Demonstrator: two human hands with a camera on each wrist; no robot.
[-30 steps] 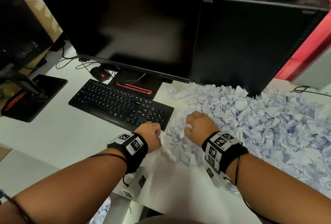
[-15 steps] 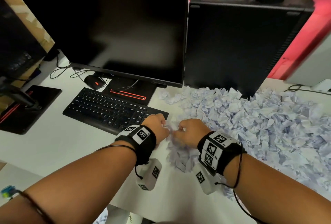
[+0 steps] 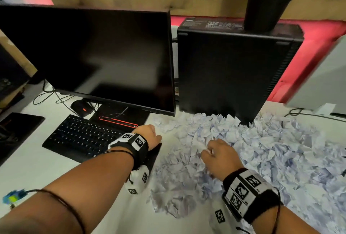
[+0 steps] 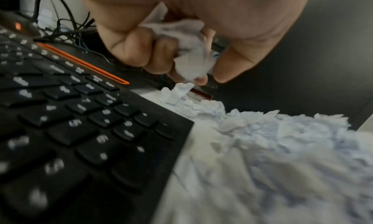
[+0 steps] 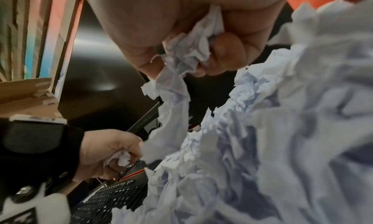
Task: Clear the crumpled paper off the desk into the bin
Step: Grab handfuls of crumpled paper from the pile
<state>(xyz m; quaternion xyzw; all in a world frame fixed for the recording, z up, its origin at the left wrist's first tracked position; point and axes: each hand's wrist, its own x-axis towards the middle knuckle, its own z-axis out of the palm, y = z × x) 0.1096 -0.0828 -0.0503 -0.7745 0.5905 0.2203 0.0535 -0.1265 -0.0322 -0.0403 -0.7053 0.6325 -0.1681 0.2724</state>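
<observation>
Both hands are busy with paper. One, the left hand, is curled tight round a small white wad just above the right end of the keyboard. Its partner, the right hand, squeezes a bigger bunch, and a loose tail of it hangs down into the heap.

Crumpled paper lies in a big pile on the right half of the worktop. It runs from the foot of the black computer box at the back down to the front edge, and it touches the keyboard's right end. No bin shows in any view, so I cannot tell where it stands.

This paper looks very light and soft. It should squash small in a fist, but bits can slip out and flutter off (the hanging tail is one such bit). A good hold is likely a scoop from under the pile with fingers spread wide, then a firm squeeze. Most of the pile is not yet cleared, so many more handfuls seem needed.
</observation>
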